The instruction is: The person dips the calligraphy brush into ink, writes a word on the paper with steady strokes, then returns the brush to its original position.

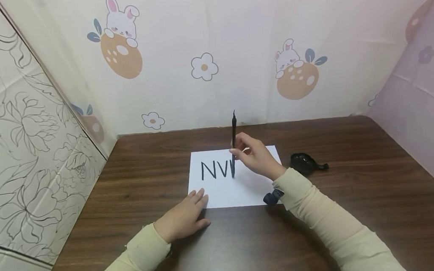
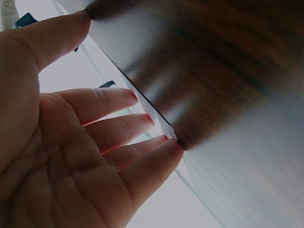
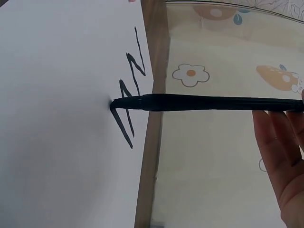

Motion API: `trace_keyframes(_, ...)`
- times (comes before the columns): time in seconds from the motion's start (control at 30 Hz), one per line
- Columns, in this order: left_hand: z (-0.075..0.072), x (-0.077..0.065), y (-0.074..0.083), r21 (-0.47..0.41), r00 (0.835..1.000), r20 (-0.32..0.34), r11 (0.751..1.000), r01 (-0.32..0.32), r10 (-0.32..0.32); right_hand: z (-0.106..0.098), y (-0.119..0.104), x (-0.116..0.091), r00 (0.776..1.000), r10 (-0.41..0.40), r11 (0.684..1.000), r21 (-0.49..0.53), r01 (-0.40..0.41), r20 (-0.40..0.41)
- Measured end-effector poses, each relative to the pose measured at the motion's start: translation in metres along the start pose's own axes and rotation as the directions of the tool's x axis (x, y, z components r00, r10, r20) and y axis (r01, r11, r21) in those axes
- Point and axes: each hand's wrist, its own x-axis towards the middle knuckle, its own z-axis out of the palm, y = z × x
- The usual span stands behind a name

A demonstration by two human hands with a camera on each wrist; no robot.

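Observation:
A black writing brush [image 1: 234,127] stands nearly upright in my right hand [image 1: 256,154], pinched between thumb and fingers. Its tip touches a white sheet of paper [image 1: 240,193]. In black strokes, the letters N [image 1: 208,170] and V [image 1: 222,168] are written, with further strokes by the tip, partly behind the brush in the head view. The right wrist view shows the brush [image 3: 199,102] from the side, its tip pressed on the paper [image 3: 52,95]. My left hand [image 1: 183,217] has its fingers extended, the fingertips resting on the sheet's lower left corner.
Right of the paper lies a small black gourd-shaped dish [image 1: 302,162] on the dark wooden table [image 1: 135,171]. A dark device [image 1: 271,198] is strapped to the right wrist. Behind the table hangs a printed curtain [image 1: 239,27], and a flower-patterned panel [image 1: 28,125] stands at left.

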Motion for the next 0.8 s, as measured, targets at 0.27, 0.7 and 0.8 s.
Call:
trace_keyframes(0.27, 0.001, 0.000, 0.000, 0.003, 1.000, -0.006, 1.000, -0.003, 0.003, -0.004, -0.001, 0.001, 0.999, -0.041, 0.999, -0.018, 0.040, -0.027)
trace_keyframes(0.7, 0.000, -0.003, 0.000, 0.013, 1.000, -0.013, 1.000, -0.023, 0.023, -0.021, 0.009, 0.013, 0.985, -0.065, 0.997, -0.046, 0.059, -0.158)
trace_keyframes(0.8, 0.000, -0.003, 0.001, 0.010, 1.000, -0.015, 1.000, -0.028, 0.028, -0.022, 0.014, 0.015, 0.984, -0.055, 0.998, -0.036, 0.049, -0.168)
